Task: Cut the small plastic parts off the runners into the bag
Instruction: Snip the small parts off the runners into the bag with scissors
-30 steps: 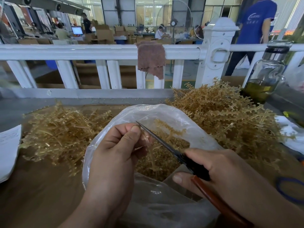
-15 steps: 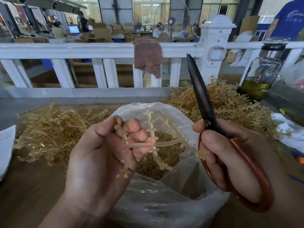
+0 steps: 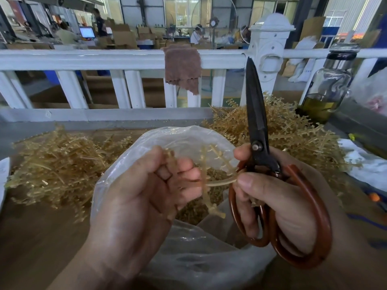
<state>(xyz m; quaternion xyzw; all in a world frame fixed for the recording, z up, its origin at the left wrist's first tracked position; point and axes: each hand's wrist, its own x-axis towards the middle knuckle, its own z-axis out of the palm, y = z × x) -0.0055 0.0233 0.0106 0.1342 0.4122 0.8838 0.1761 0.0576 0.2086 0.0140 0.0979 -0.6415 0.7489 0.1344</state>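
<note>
My right grip (image 3: 280, 201) moved onto the runner (image 3: 217, 182) tip, clenching scissors (image 3: 255, 105); left grip (image 3: 144, 195) holds stem. Looks light, springy.

Soft daylight from far windows (image 3: 184, 13) (slightly blown out), bowed edges, motion-blurred left hand (image 3: 136, 195).

Rail: I see a white fence (image 3: 104, 59) behind the bench (image 3: 41, 237), with a brown cloth (image 3: 182, 68) draped over its top bar.
Right: glass bottle (image 3: 328, 84), yellowish liquid at its bottom.
Beyond: cardboard boxes (image 3: 124, 37), a lit monitor (image 3: 87, 32).
</note>
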